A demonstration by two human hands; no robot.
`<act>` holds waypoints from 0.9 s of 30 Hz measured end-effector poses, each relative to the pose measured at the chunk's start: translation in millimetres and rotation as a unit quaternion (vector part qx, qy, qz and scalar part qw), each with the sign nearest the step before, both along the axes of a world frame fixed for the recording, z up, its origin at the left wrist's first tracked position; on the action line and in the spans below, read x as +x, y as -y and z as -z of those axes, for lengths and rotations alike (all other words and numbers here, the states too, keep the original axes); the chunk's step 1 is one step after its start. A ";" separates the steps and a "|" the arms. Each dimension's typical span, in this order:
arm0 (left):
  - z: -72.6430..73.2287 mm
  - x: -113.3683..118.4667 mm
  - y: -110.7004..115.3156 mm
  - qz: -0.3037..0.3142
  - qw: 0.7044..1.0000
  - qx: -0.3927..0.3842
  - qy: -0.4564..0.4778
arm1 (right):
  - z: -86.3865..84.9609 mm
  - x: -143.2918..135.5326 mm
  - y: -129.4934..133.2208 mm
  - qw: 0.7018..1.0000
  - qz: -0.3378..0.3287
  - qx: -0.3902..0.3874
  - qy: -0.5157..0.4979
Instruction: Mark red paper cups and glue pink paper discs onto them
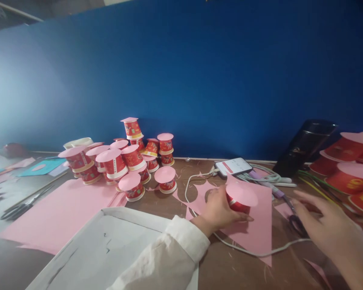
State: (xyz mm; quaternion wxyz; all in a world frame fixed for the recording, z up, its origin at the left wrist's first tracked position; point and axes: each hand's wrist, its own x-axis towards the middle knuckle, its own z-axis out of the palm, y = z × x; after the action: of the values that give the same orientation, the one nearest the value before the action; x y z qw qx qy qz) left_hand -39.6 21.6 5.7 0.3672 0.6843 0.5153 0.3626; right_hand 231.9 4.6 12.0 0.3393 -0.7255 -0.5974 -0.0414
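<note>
My left hand (219, 211) is wrapped round a red paper cup (238, 206) topped with a pink paper disc (242, 194). Beneath the cup lies pink paper (261, 225) with curved cut-outs along its left part. At the right, my right hand (326, 225) is slightly blurred, its fingers apart with nothing between them. Dark-handled scissors (297, 225) lie just left of the right hand's fingers. Several red cups with pink discs (115, 166) stand grouped and stacked at the left centre, and one such cup (166, 184) stands a little apart from them.
Behind the sheet lie a phone (233, 166) and a white cable (245, 253), which loops round to the front. A black bottle (304, 147) and more red cups (347, 177) are at the right. A white box (109, 245), pink sheets (63, 209) and other scissors (21, 209) lie left.
</note>
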 end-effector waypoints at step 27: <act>-99.8 -46.1 39.3 0.210 0.924 0.137 -0.290 | -0.3 -83.3 28.4 0.921 -0.365 0.116 0.068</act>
State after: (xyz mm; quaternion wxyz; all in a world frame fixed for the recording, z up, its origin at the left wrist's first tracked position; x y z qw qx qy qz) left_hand -85.7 -17.7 105.4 0.1721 0.8957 0.3888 0.1300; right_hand 148.6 -23.8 12.3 0.3713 -0.4081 -0.8334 -0.0324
